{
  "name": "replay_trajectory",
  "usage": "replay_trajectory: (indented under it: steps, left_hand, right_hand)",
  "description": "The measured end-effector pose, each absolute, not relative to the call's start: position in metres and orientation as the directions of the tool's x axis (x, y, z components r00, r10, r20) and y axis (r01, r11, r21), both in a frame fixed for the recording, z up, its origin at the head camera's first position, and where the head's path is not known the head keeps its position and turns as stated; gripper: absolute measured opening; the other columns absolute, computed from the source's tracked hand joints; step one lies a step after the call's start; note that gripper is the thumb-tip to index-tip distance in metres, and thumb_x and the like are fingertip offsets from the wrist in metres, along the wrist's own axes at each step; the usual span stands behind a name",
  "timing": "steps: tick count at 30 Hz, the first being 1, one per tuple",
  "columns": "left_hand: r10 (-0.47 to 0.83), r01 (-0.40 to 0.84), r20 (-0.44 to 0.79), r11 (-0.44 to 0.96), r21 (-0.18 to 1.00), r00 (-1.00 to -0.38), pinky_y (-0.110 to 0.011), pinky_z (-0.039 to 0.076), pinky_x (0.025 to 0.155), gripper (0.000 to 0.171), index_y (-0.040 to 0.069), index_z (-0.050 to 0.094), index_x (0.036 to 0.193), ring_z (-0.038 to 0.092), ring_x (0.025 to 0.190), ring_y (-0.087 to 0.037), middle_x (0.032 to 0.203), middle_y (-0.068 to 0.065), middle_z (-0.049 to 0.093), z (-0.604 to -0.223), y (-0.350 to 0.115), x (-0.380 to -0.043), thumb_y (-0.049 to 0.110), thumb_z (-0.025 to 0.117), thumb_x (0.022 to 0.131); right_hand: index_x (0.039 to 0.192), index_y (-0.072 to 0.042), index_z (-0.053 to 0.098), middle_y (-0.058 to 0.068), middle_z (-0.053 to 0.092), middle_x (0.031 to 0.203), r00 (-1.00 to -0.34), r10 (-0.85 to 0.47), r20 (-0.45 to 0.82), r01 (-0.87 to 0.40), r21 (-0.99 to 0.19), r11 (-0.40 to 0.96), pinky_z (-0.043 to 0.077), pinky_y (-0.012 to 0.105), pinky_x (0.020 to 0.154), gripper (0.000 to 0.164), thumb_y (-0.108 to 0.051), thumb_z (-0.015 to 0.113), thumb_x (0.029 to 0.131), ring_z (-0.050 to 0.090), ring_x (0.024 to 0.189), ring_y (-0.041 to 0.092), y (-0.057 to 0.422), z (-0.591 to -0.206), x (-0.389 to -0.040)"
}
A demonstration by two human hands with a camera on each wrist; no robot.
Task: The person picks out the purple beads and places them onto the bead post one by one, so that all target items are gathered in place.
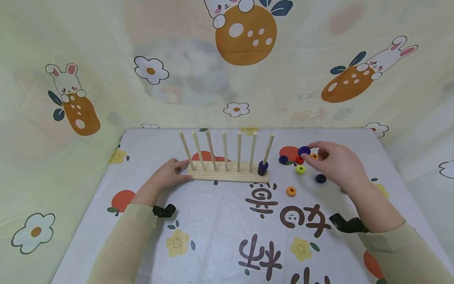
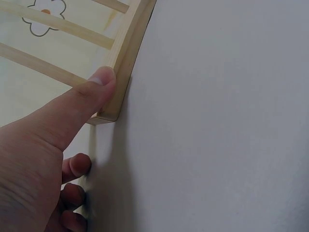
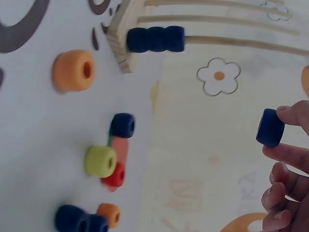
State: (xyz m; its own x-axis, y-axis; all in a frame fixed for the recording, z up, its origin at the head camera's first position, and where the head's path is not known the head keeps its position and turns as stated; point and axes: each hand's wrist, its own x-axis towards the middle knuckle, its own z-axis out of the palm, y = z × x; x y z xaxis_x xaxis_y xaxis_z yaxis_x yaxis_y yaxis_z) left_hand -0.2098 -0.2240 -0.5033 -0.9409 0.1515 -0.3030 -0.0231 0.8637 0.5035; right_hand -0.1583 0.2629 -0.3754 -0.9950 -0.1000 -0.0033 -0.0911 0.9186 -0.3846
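A wooden rack (image 1: 227, 176) with several upright pegs stands on the table. Its rightmost peg (image 1: 270, 145) carries three dark blue beads (image 3: 155, 39) stacked at the bottom. My left hand (image 1: 170, 173) grips the rack's left end, and in the left wrist view its thumb (image 2: 99, 82) presses on the base. In my right hand (image 1: 335, 161) a dark blue bead (image 3: 270, 127) is pinched between thumb and index finger, held above the table to the right of the rack.
Loose beads lie right of the rack: an orange bead (image 1: 291, 191), a yellow-green bead (image 1: 300, 170), a red bead (image 1: 299, 159), another orange bead (image 1: 314, 156) and several dark blue ones, such as a blue bead (image 1: 320, 178). A printed cloth (image 1: 213, 221) covers the table.
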Motion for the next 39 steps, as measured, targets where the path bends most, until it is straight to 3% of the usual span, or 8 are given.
replay_trajectory:
  steps: [10,24,31,39]
  left_hand:
    - [0.160,-0.018,-0.309,0.864,0.502,-0.937,-0.042,0.044,0.085,0.080,0.030,0.046,0.149,0.049,0.099,-0.026,0.113,-0.007,0.051,-0.501,-0.223,-0.210,0.052,0.079,0.080]
    - [0.179,-0.002,-0.304,0.859,0.512,-0.936,-0.040,0.041,0.080,0.079,0.028,0.048,0.149,0.048,0.096,-0.026,0.107,-0.008,0.050,-0.499,-0.224,-0.210,0.049,0.080,0.080]
    - [0.174,-0.008,-0.315,0.864,0.503,-0.933,-0.040,0.042,0.080,0.081,0.028,0.046,0.150,0.048,0.097,-0.025,0.109,-0.008,0.050,-0.500,-0.225,-0.210,0.050,0.080,0.080]
    - [0.173,-0.012,-0.316,0.862,0.506,-0.933,-0.040,0.042,0.081,0.082,0.029,0.046,0.150,0.048,0.098,-0.025,0.110,-0.009,0.050,-0.500,-0.224,-0.210,0.052,0.080,0.079]
  right_hand:
    - [0.125,-0.010,0.065,0.008,0.057,0.084,-0.990,-0.125,0.061,-0.139,-0.390,0.910,0.040,0.038,0.061,0.052,-0.049,0.067,0.091,0.049,0.078,0.027,0.244,-0.349,-0.159]
    - [0.128,-0.014,0.064,0.007,0.058,0.087,-0.980,-0.162,0.116,-0.196,-0.425,0.884,0.042,0.038,0.061,0.059,-0.058,0.065,0.089,0.051,0.080,0.025,0.220,-0.316,-0.164]
    - [0.125,-0.017,0.066,0.004,0.058,0.084,-0.966,-0.212,0.147,-0.254,-0.403,0.879,0.042,0.038,0.061,0.048,-0.050,0.067,0.090,0.052,0.074,0.023,0.201,-0.303,-0.165]
    - [0.127,-0.017,0.066,0.005,0.059,0.086,-0.970,-0.218,0.104,-0.241,-0.392,0.888,0.042,0.038,0.063,0.049,-0.050,0.067,0.091,0.052,0.081,0.025,0.191,-0.301,-0.169]
